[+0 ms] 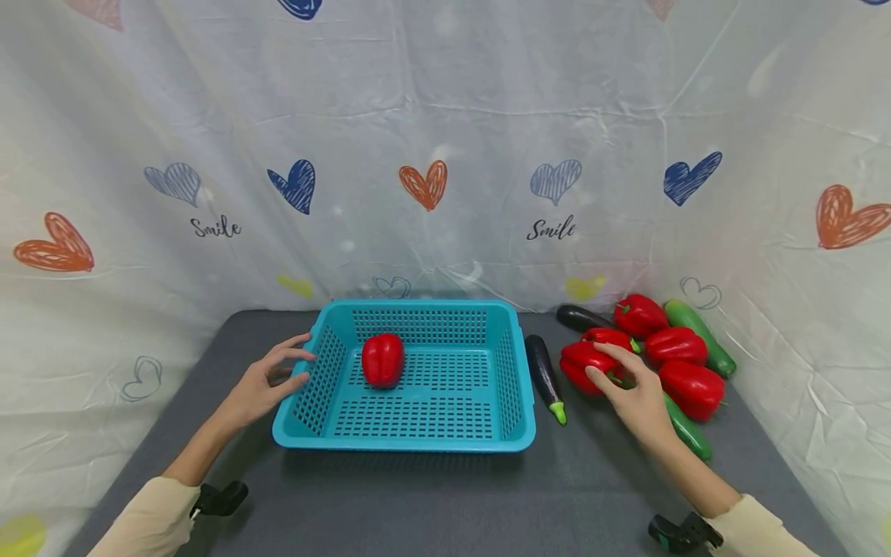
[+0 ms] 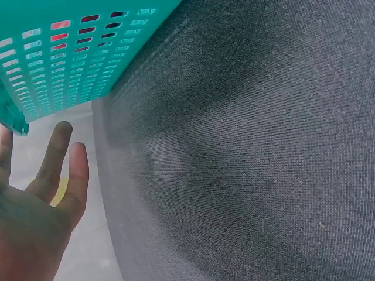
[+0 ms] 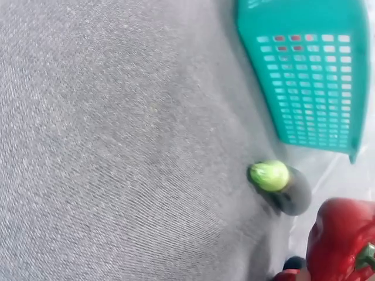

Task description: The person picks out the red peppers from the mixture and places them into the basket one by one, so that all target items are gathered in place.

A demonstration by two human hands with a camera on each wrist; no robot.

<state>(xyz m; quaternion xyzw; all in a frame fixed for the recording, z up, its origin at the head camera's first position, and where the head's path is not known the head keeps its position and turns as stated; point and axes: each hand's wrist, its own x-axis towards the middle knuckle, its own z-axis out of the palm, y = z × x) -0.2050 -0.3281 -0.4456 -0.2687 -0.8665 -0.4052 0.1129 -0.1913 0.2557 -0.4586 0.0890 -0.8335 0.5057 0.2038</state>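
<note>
A blue-green plastic basket stands on the grey cloth with one red bell pepper lying in its left part. My left hand is at the basket's left rim, fingers spread and fairly straight, fingertips by the edge. To the right of the basket, my right hand holds another red bell pepper between thumb and fingers. That pepper looms large at the lower right of the right wrist view, seemingly raised off the cloth; the fingers are mostly out of sight there.
An eggplant lies between basket and right hand, stem toward me. Behind and beside that hand are several red bell peppers, another eggplant and green cucumbers. A white heart-print curtain hangs behind the table.
</note>
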